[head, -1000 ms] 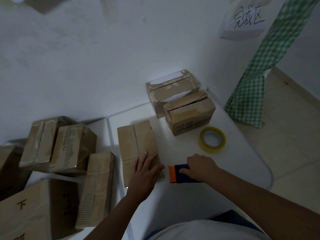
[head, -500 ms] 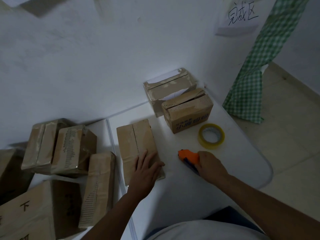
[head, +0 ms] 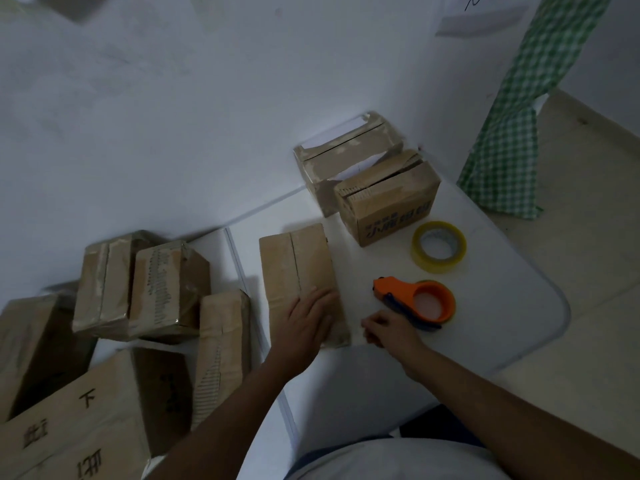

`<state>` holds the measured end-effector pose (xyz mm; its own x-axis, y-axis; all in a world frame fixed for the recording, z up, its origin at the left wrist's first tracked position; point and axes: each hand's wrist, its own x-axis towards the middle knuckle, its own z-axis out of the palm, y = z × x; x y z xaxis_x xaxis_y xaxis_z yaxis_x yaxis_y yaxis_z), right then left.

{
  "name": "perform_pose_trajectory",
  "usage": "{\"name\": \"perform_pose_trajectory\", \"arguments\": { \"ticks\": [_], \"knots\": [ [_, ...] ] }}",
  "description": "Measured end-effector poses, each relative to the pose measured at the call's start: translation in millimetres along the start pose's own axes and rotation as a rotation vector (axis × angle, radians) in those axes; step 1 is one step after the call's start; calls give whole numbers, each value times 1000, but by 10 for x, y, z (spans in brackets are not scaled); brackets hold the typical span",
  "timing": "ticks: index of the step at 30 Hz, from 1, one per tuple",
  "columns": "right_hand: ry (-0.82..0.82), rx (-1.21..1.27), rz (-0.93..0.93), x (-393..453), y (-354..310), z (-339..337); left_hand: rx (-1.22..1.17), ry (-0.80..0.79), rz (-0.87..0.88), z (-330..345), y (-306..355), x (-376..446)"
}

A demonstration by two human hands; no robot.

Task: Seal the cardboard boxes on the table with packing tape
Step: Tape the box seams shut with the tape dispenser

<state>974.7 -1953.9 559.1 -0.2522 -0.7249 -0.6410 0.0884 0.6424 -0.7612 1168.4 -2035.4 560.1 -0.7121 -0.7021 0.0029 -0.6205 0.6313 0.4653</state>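
At lower left of the frame, a cluster of brown cardboard boxes (head: 104,306) crowds the white surface (head: 502,306), several with glossy tape strips and exposed corrugated edges; the largest carries black printed characters. Just left of centre lies a flat rectangular box (head: 294,265), matte brown, its two top flaps meeting along a dark centre seam. The left hand (head: 308,320) rests flat on its near end, fingers straight. Just beside its right edge the right hand (head: 388,330) hovers with fingers loosely curled, grasping nothing. Right of it lies an orange plastic tape dispenser (head: 415,299) with a round ring, and beyond, a yellowish tape roll (head: 438,246). Two more boxes (head: 374,188) stand against the wall at upper centre-right.
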Motion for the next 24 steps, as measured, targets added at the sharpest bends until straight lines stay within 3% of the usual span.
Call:
{"name": "perform_pose_trajectory", "arguments": {
  "ticks": [8,24],
  "knots": [
    [197,-98,-237,-137,129,129,92,-114,68,76,-181,-131],
    [237,-93,-204,-53,177,122,375,-55,127,201,-145,-144]
  ]
}}
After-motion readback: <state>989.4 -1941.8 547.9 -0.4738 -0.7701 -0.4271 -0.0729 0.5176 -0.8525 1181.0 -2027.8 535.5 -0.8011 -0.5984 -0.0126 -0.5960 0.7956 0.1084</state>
